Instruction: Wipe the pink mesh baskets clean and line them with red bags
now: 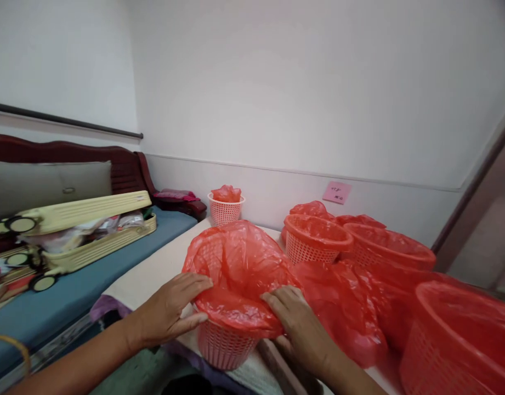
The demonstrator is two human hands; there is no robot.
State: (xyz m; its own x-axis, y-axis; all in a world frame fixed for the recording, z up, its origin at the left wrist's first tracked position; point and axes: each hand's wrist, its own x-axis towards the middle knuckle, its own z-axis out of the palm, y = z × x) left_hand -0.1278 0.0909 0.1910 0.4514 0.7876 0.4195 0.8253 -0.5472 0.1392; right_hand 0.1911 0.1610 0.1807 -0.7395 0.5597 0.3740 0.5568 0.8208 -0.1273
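A white perforated plastic basket (227, 345) stands in front of me near the edge of the table. A thin red plastic bag (244, 263) lines it, puffed up at the back and folded over the near rim. My left hand (176, 307) holds the bag at the left of the rim, fingers on top and thumb lower down. On the right side, my right hand (291, 315) grips the bag over the rim, its thumb partly hidden below.
Several red-lined baskets, including a near one (453, 340), stand to the right beside loose red bag film (338, 307). A white basket (226, 211) is at the back. Left are a blue-covered bed (170, 225) and a partly open yellow suitcase (91, 216). A pink note (336, 192) hangs on the wall.
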